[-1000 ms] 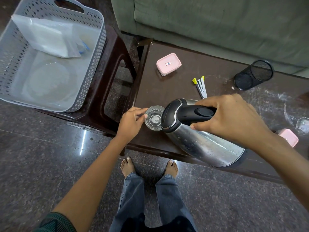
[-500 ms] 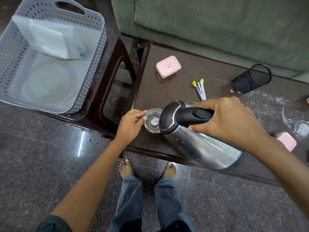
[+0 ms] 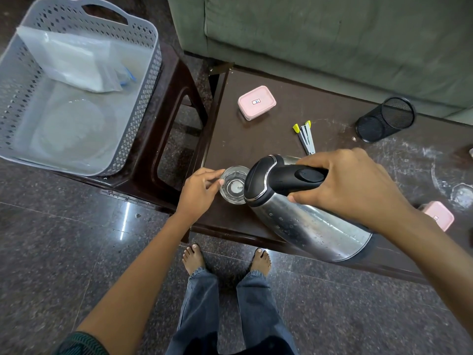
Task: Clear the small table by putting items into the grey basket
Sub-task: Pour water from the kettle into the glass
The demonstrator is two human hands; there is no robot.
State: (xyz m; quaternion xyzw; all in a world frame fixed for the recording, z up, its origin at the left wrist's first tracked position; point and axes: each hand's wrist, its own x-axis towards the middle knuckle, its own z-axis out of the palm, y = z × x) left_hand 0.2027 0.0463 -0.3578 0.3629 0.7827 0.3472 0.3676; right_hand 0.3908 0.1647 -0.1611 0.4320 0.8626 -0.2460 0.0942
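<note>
My right hand (image 3: 350, 185) grips the black handle of a steel kettle (image 3: 307, 226), which is tilted with its lid end over a clear glass (image 3: 234, 184) at the near left corner of the dark table (image 3: 256, 139). My left hand (image 3: 198, 192) holds the glass by its left side. The grey basket (image 3: 143, 80) sits on a dark stool (image 3: 176, 119) to the left and holds a plastic bag (image 3: 74, 62) and a clear dish. On the table lie a pink lidded box (image 3: 256, 102), a stapler (image 3: 305, 135), a black mesh pen cup (image 3: 385, 119) on its side and a second pink box (image 3: 439, 217).
A green sofa (image 3: 332, 34) runs behind the table. A glass item (image 3: 463, 196) stands at the table's right edge. My bare feet (image 3: 225, 257) stand on the dark stone floor in front of the table. A gap separates stool and table.
The kettle and my right hand have shifted slightly down and left over the glass. My left hand stays on the glass.
</note>
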